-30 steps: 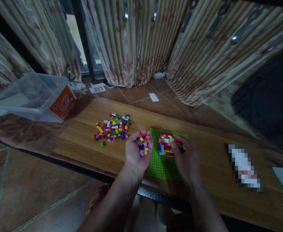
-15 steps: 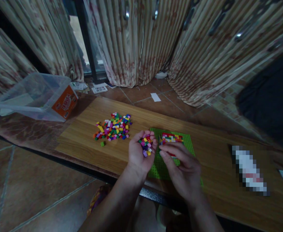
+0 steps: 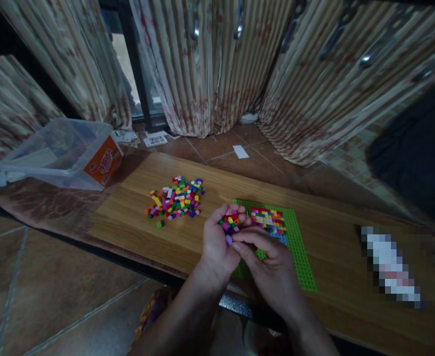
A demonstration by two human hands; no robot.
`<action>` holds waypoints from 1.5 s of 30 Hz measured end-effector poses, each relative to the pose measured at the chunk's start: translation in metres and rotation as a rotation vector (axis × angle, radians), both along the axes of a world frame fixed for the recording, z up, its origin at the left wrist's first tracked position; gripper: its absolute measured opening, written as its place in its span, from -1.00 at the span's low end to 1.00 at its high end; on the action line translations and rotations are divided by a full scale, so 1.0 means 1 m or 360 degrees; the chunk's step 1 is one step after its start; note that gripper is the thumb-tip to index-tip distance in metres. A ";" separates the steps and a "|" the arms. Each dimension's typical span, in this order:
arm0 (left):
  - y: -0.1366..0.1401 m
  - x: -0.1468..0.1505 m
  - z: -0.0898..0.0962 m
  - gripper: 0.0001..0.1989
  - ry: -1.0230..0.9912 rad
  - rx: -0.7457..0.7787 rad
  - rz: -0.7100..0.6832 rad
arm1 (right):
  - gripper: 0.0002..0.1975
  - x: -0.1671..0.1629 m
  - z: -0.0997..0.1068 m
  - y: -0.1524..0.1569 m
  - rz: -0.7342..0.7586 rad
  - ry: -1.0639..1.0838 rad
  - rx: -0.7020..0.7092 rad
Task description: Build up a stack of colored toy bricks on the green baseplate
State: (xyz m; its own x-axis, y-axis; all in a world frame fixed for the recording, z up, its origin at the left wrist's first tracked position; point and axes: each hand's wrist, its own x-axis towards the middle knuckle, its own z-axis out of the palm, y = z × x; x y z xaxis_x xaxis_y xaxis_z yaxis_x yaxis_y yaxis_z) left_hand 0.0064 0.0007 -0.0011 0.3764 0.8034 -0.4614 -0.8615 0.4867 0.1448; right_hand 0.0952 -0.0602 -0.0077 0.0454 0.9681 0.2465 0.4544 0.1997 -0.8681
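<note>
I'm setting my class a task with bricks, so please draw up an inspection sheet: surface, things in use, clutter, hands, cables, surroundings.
Surface: wooden table.
Things in use: loose pile; green baseplate bearing joined bricks, partly hidden by the right hand.
Clutter: pixelated item on the table's right; clear bin beyond its left end.
Hands: left palm-up, cupping bricks; right has its fingertips at the left palm, grip unclear.
Cables: nothing seen.
Surroundings: striped curtains, tiled floor, white paper on the floor.
</note>
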 end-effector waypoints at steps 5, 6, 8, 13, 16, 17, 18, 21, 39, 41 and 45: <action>0.002 -0.001 0.001 -0.76 -0.0065 -0.0086 0.0083 | -0.87 0.017 0.002 0.000 -0.0166 0.0079 0.0105; 0.002 -0.001 0.002 -0.78 -0.0060 -0.0119 0.0104 | -0.87 0.023 0.001 0.000 -0.0247 0.0081 0.0135; 0.003 -0.003 0.002 -0.80 -0.0042 -0.0164 0.0131 | -0.88 0.039 0.000 0.001 -0.0416 0.0042 0.0184; 0.005 -0.005 0.002 -0.79 -0.0024 -0.0162 0.0151 | -0.86 0.067 -0.007 0.003 -0.0548 -0.0319 0.0224; 0.005 -0.005 0.002 -0.78 -0.0028 -0.0157 0.0161 | -0.83 0.067 -0.011 0.004 -0.0452 -0.0487 0.0218; 0.005 -0.004 0.002 -0.78 -0.0029 -0.0157 0.0161 | -0.82 0.066 -0.013 0.005 -0.0417 -0.0529 0.0217; 0.006 -0.004 0.002 -0.78 -0.0028 -0.0157 0.0163 | -0.81 0.065 -0.014 0.005 -0.0385 -0.0569 0.0217; 0.006 -0.005 0.002 -0.77 -0.0018 -0.0156 0.0167 | -0.81 0.061 -0.017 0.007 -0.0336 -0.0688 0.0242; 0.006 -0.007 0.003 -0.78 -0.0026 -0.0177 0.0176 | -0.72 0.060 -0.024 0.011 -0.0505 -0.0696 0.0180; 0.006 -0.007 0.003 -0.78 -0.0021 -0.0183 0.0178 | -0.73 0.061 -0.022 0.011 -0.0563 -0.0614 0.0115; 0.007 -0.007 0.003 -0.78 -0.0020 -0.0182 0.0177 | -0.71 0.061 -0.020 0.012 -0.0717 -0.0565 0.0080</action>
State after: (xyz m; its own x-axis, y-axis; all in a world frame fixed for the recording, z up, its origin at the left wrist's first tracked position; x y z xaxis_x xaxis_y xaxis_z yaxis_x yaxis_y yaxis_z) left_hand -0.0002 0.0072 0.0015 0.2945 0.7829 -0.5481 -0.9124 0.4010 0.0826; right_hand 0.1563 -0.0487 -0.0280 0.3568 0.8590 0.3673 0.7660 -0.0439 -0.6413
